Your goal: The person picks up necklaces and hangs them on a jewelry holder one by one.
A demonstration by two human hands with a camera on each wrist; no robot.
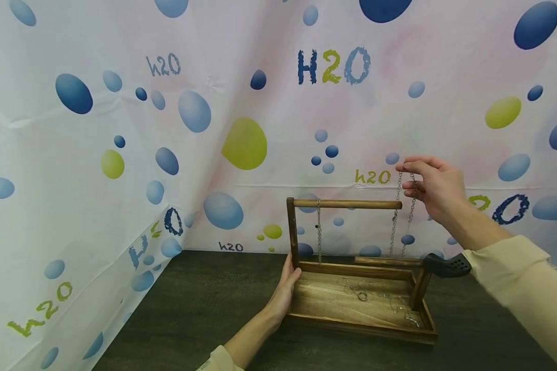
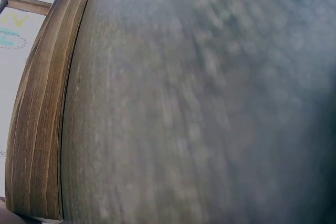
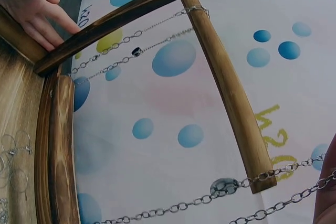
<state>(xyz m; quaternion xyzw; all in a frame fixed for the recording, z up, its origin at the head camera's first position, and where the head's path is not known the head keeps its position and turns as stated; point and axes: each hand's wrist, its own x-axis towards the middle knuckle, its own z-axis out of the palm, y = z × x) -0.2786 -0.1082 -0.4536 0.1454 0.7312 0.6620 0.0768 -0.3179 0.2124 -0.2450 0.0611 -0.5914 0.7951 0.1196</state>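
Note:
A wooden jewelry stand (image 1: 362, 330) has a shallow tray at its base and a horizontal rod (image 1: 348, 204) above. Thumb and fingertips of my right hand (image 1: 438, 185) pinch a silver chain necklace (image 1: 410, 216), whose two strands hang down. One strand crosses the rod's free end in the right wrist view. My left hand (image 1: 280, 299) is at the stand's left side. In the right wrist view its straight fingers (image 3: 44, 24) rest beside the upright post (image 3: 113, 27). Another chain (image 1: 319, 232), with a small dark bead, hangs from the rod near the post.
Several rings and thin jewelry pieces (image 1: 363, 296) lie in the tray. A lower wooden bar (image 1: 390, 262) is at the right. The stand is on a dark table (image 1: 204, 304), before a white backdrop (image 1: 278, 31) with blue and green spots.

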